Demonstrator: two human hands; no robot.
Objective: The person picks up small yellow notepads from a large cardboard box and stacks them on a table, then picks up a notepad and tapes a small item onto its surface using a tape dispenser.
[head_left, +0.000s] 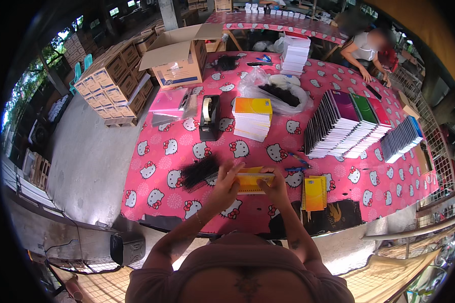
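In front of me, my left hand (226, 183) and my right hand (274, 187) are closed on a small yellow-covered notebook (248, 183) from its two sides. My right thumb lies over its cover. Beside my left hand is a loose heap of black binding coils (199, 172). To the right of my right hand lie yellow spiral notebooks (314, 194), their coiled edge toward the far side. Pens (298, 160) rest just beyond that hand. A stack of yellow-topped notebooks (253, 118) without visible coils stands farther off.
A black tape dispenser (209, 118), pink packets (169, 103) and a plastic bag of black coils (282, 96) lie beyond my hands. Purple-covered notebook stacks (333, 121) stand right. An open carton (179, 63) sits back left. A co-worker (366, 50) is at the far right edge.
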